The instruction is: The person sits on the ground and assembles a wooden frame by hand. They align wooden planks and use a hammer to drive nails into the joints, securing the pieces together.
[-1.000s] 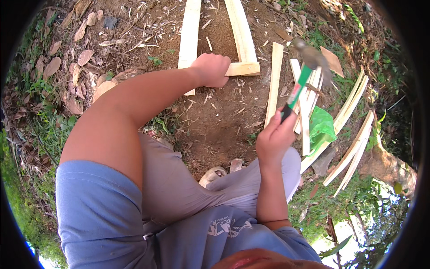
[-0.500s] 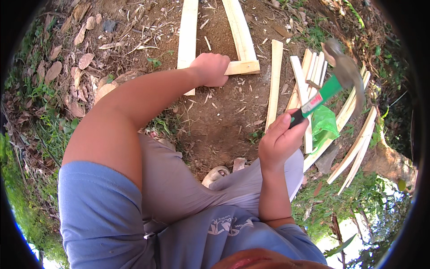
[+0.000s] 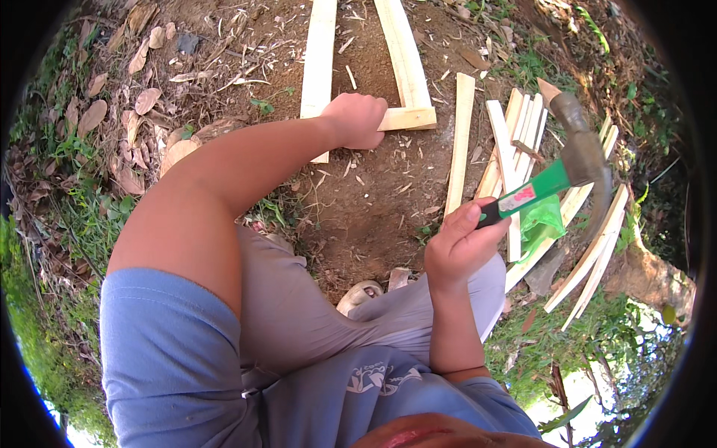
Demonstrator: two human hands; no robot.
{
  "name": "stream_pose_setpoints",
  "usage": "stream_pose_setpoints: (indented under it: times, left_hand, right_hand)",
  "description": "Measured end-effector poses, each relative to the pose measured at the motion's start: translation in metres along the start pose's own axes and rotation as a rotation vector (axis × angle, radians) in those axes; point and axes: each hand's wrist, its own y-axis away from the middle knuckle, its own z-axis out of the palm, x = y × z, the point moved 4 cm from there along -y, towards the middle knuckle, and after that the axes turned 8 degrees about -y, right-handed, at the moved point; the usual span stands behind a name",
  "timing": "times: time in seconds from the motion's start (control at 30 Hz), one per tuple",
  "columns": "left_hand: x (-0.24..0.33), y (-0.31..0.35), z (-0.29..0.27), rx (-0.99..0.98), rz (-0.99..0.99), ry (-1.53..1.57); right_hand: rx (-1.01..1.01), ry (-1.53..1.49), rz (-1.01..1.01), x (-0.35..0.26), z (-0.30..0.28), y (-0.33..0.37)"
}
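My left hand (image 3: 354, 121) is closed around a short wooden crosspiece (image 3: 409, 118), whose right end shows past my fist. This piece lies across the near ends of two long wooden strips, a left strip (image 3: 319, 60) and a right strip (image 3: 403, 56), which run away from me on the soil. In my right hand (image 3: 464, 243) is a claw hammer (image 3: 549, 183) with a green and black handle, gripped low and raised off to the right. Its metal head stands over the loose strips. What lies beneath my left fist is hidden.
A single wooden strip (image 3: 458, 142) lies right of the joined pieces. Farther right are several loose strips (image 3: 502, 142), a green plastic bag (image 3: 539, 224) and two more strips (image 3: 590, 261) by a tree root (image 3: 650, 272). Dry leaves (image 3: 93, 116) cover the left ground.
The hammer has tilted lower, its head dropping slightly and its handle nearer level. My right hand has shifted slightly down and left; my left hand keeps its hold on the crosspiece.
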Motion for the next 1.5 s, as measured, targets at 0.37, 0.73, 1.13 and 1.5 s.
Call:
stream_pose_setpoints:
  times: [0.37,0.73,1.13,1.5]
  left_hand:
    - [0.0,-0.001,0.0,-0.011,-0.009,0.001]
    - [0.0,-0.003,0.005,0.021,-0.001,0.005]
    - [-0.002,-0.003,0.004,0.027,0.009,0.002]
    - [-0.001,-0.002,0.005,0.025,-0.007,-0.001]
  right_hand:
    - [0.025,0.021,-0.006,-0.005,0.003,-0.01]
    - [-0.061,0.042,0.023,0.012,0.003,-0.015]
    - [-0.317,0.244,0.057,0.036,0.026,-0.003]
    - [-0.354,0.384,0.107,0.063,0.039,-0.001]
